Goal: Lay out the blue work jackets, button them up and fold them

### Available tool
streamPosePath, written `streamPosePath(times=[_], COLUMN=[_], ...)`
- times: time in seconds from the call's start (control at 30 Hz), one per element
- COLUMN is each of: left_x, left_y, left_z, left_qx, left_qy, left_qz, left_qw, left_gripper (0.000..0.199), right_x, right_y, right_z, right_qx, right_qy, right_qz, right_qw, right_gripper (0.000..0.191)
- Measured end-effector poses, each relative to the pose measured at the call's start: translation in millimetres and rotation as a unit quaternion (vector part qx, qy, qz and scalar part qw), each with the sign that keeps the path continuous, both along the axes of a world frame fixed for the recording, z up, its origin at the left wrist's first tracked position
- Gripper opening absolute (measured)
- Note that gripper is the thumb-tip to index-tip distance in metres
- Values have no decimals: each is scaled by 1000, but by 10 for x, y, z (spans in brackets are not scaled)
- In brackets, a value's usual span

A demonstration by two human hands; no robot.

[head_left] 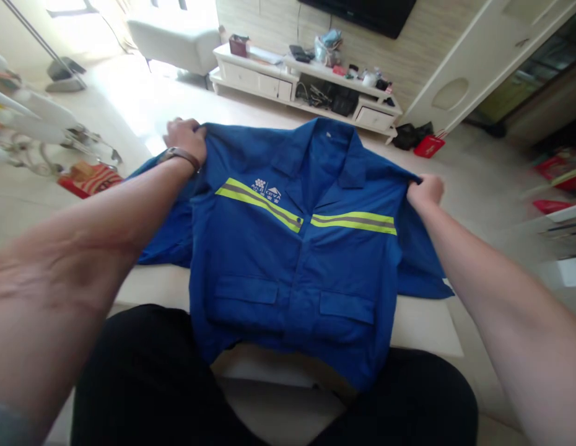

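- At 9 o'clock, near the floor: a red item with a striped top [95, 178], contents not identifiable.
- At 10 to 11 o'clock: a pale grey seat [174, 46] on dark legs, well apart from the hands.
- At 10 o'clock of the jacket: the left hand [186, 144], a brown band [184, 156] on its wrist. Fingers bent and closed, pinching the shoulder cloth; exact placement of each fingertip cannot be told.
- Centre: the blue jacket [251, 257], front facing the wearer of the camera, collar at 12 o'clock, hem at 6 o'clock between the black-clad legs [139, 365]. It is stretched between both hands. Yellow-green bands with a grey stripe cross the chest; white lettering and emblems sit above the band at 11 o'clock. Two flapped pockets noted, at 7 and 5 o'clock. Sleeves droop outward, at 9 and 3 o'clock.
- Under and beside the jacket: a white surface [427, 323], visible at 8 and 4 o'clock.
- At 12 o'clock, beyond the collar: a white cabinet [255, 80] bearing assorted small items, a black television [362, 12] above.
- At 2 o'clock of the jacket: the right hand [427, 189], pinching the other shoulder. Fingers drawn together; their far side is hidden.
- At 2 o'clock, farther off: a red bag [428, 146] on the floor.
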State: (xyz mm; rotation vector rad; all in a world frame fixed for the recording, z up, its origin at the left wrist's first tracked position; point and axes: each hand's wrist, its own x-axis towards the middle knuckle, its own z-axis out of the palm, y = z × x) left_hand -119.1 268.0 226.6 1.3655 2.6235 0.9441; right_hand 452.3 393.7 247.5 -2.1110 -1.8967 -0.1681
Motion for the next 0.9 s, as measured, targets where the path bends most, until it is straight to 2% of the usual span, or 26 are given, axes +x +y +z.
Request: streamPosePath(times=[0.07,0.1,0.17,0.2,0.27,0.3,0.33,0.4,0.5,0.63,0.77,0.9], left_x=[310,508,949,1174,1578,1741,1872,2029,2066,2031,2086,2140], left_y=[66,35,-151,-293,-627,-796,-953,-1203,-1396,-1446,-1440,-1407], left_z=[-75,-163,-426,-584,-907,-1051,-1174,-1351,-1468,-1527,-1650,-1774], left_qx=[-41,-63,-120,-147,-179,-183,-186,-185,-170,-174,-179,-183], left_qy=[-10,3,17,20,36,45,52,64,75,82,103,105], left_qz=[-15,-50,-134,-196,-353,-412,-442,-463,-456,-464,-486,-493], left_qw=[999,997,984,969,918,891,876,865,870,864,849,844], left_gripper=[51,62,71,62,38,31,29,29,34,42,56,62], right_x=[-272,-424,-749,-912,-1212,-1341,-1450,-1605,-1693,-1678,-1686,-1699], right_y=[-28,-103,-375,-561,-986,-1198,-1393,-1700,-1920,-1991,-2079,-2143], right_z=[-116,-214,-473,-623,-926,-1065,-1188,-1377,-1524,-1576,-1631,-1767], right_qx=[-56,-70,-111,-133,-174,-191,-207,-226,-243,-249,-253,-237], right_qy=[32,35,21,18,16,12,3,-9,-2,47,56,145], right_qz=[14,42,191,244,310,336,356,351,291,213,191,146], right_qw=[998,996,975,960,935,922,911,909,925,944,947,949], right_gripper=[54,60,57,48,37,37,37,43,46,42,56,36])
